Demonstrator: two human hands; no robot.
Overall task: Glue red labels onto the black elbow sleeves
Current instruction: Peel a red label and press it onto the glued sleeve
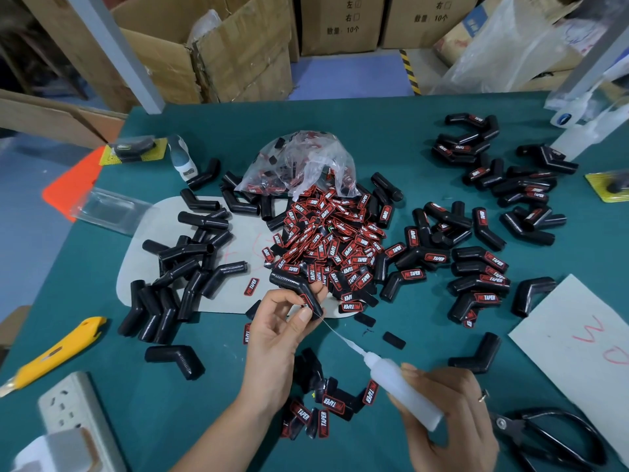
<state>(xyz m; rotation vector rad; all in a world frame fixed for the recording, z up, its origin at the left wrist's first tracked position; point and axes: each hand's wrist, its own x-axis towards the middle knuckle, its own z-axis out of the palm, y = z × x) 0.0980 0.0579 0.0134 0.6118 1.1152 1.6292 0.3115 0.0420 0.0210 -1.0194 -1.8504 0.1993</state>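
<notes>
Glue bottle (405, 386) nozzle meets held black sleeve (295, 287).

Black elbow sleeves (190, 267), red-and-black white-lettered labels (335, 240), teal table (211, 362), yellow utility knife (54, 352), translucent white glue bottle (405, 390).

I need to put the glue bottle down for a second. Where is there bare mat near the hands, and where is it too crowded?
Bare green mat lies between the lone unlabelled sleeve and the left hand; another patch sits between the glue bottle and the sleeve by the white card. The label pile and both sleeve heaps are crowded.
</notes>
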